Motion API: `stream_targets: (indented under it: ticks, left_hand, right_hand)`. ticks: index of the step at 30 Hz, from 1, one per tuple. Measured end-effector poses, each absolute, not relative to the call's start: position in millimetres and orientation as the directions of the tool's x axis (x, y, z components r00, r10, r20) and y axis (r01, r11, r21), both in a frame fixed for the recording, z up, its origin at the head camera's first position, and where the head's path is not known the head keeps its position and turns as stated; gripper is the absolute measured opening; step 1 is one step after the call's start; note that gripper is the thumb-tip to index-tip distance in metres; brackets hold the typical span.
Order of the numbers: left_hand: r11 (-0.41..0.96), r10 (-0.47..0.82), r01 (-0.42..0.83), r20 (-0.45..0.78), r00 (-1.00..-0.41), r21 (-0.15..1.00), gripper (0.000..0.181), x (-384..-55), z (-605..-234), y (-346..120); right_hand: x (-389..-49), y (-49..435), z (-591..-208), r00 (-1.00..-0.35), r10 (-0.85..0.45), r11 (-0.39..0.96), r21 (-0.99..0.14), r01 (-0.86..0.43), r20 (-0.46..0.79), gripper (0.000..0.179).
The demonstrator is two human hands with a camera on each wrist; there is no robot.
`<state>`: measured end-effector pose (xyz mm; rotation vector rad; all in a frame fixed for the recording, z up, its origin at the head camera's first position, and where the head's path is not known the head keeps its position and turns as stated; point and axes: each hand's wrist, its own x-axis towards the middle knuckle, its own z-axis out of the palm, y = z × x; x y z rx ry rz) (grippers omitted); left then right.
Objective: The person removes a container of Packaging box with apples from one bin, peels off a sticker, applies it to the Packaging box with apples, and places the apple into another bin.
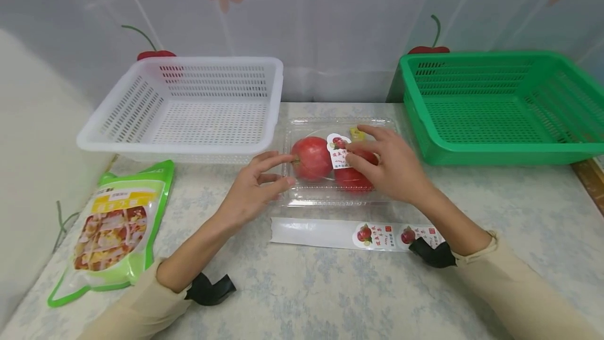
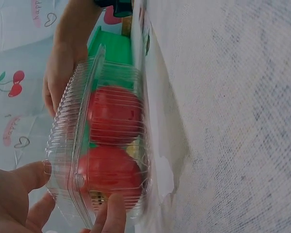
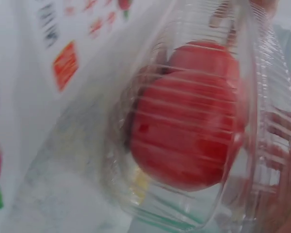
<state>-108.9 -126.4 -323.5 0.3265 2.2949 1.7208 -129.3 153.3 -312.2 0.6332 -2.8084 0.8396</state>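
Observation:
A clear plastic clamshell box [image 1: 306,195] holds two red apples [image 1: 312,158]. My left hand [image 1: 257,185] grips its left end, thumb and fingers either side of the rim in the left wrist view. On the lid lies a white apple label [image 1: 341,160] with red print. Over the box's right part, my right hand [image 1: 394,164] pinches the label's right edge between thumb and fingers. This hand partly covers the right apple [image 1: 351,178]. A small yellow piece [image 1: 357,134] shows near the box's back edge.
In front of the box lies a backing strip [image 1: 311,231] with more labels, partly under the right wrist. A white basket [image 1: 212,119] stands back left, a green basket [image 1: 472,114] back right. A green-edged food bag [image 1: 115,230] lies at the left.

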Motion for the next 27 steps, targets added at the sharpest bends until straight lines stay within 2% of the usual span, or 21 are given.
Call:
stream_targets:
  ticks: [9,16,22,27]
  left_hand:
    - [0.274,0.329,0.024,-0.070,-0.942,0.961,0.044,-107.8,-323.4,-126.3]
    - [0.271,0.326,0.025,-0.067,-0.943,0.962,0.044,-107.7,-323.1,-126.4]
    - [0.268,0.322,0.022,-0.068,-0.944,0.963,0.044,-107.5,-322.9,-125.9]
    - [0.274,0.319,0.020,-0.071,-0.945,0.961,0.044,-107.6,-322.8,-124.9]
  right_hand:
    - [-130.7,148.8,-306.5,-0.924,-0.363,0.821,-0.427,-0.380,0.123,0.049]
    - [-131.1,143.2,-305.2,-0.925,-0.363,0.853,-0.360,-0.378,0.112,0.053]
    - [-132.4,143.0,-304.1,-0.931,-0.346,0.844,-0.393,-0.364,0.121,0.050]
    - [-132.4,147.4,-300.6,-0.915,-0.390,0.811,-0.433,-0.394,0.103,0.046]
